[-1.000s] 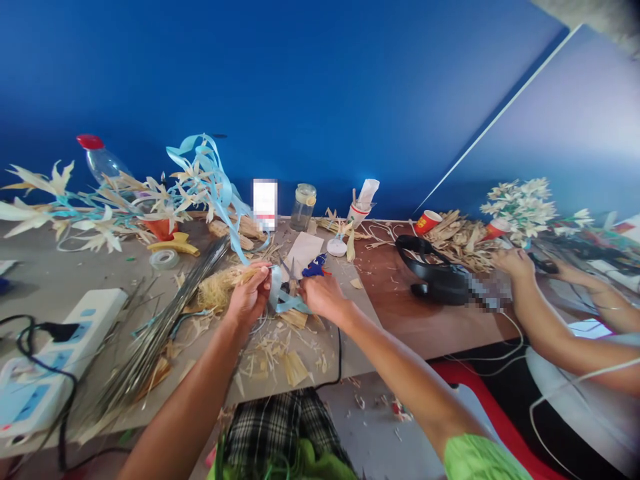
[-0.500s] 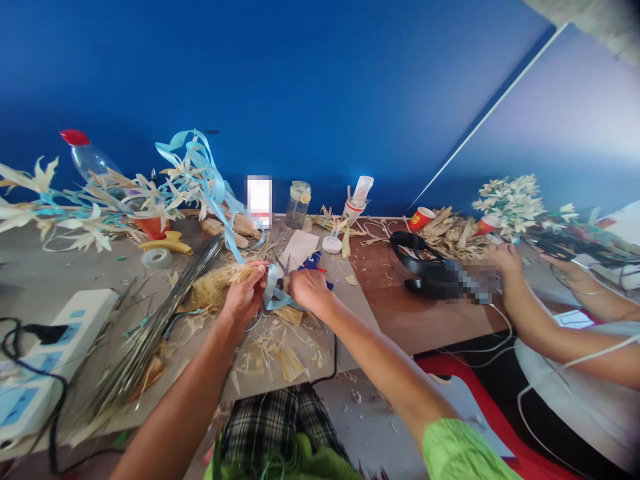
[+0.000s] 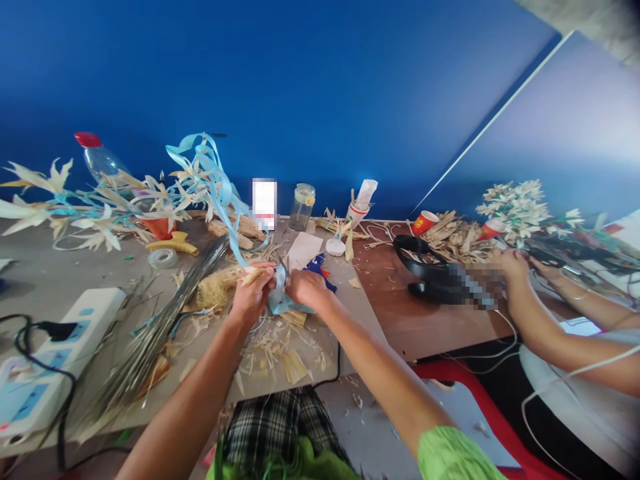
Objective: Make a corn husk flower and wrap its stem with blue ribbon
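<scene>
My left hand is closed, pinching a pale straw-coloured husk piece together with a light blue ribbon. My right hand is closed close beside it, gripping the other side of the same ribbon loop. Small scissors stick up between the two hands; which hand holds them I cannot tell. The ribbon runs up and left to a tangle of blue ribbon among pale husk flowers. A blue glue gun lies just behind my right hand.
A bundle of thin wires and husk scraps cover the board. A white power strip sits at left, a tape roll, a jar and cups behind. At right, another person's hands work near a black device.
My two hands have drawn closer together over the ribbon and husk piece. The view shifted slightly; the other person's hands stayed near the flowers.
</scene>
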A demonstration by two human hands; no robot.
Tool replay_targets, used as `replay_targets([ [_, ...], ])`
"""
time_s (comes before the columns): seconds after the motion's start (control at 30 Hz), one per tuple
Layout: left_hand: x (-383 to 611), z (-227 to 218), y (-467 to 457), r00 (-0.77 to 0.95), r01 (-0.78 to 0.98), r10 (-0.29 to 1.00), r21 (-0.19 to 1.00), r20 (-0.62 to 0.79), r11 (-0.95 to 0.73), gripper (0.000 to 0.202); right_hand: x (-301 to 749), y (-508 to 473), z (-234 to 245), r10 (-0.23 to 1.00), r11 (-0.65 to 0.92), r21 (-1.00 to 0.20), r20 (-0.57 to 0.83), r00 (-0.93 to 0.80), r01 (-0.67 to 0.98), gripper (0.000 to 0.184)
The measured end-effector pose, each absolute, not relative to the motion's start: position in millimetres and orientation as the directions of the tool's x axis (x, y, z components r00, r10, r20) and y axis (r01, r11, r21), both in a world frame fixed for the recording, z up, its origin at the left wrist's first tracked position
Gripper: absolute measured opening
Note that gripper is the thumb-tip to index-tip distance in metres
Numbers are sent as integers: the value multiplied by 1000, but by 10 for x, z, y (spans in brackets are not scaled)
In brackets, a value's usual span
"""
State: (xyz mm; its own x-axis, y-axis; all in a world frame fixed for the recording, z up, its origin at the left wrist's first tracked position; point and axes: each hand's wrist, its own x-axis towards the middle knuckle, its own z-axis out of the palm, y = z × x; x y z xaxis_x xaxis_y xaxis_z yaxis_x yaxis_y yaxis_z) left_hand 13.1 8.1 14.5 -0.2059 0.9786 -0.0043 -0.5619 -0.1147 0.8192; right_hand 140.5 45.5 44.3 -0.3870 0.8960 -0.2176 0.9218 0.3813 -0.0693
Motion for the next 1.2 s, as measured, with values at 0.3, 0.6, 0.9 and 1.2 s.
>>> replay_targets([
  [0.3,117,138,90,-236,-552,972,820,24,-154,20,1257,517,379,904,284,-82,-310,-296,955,41],
  [0.6,99,144,80,-188,-621,982,777,-15,-108,25,1613,621,327,944,38,-747,-190,-269,663,31],
  [0.9,50,173,91,-206,-708,978,696,-41,-120,21,1826,572,497,919,-91,-993,-54,-391,-78,49],
  [1.2,13,190,78,-218,-644,976,754,-15,-133,19,1869,705,590,949,306,-894,316,-25,328,52],
])
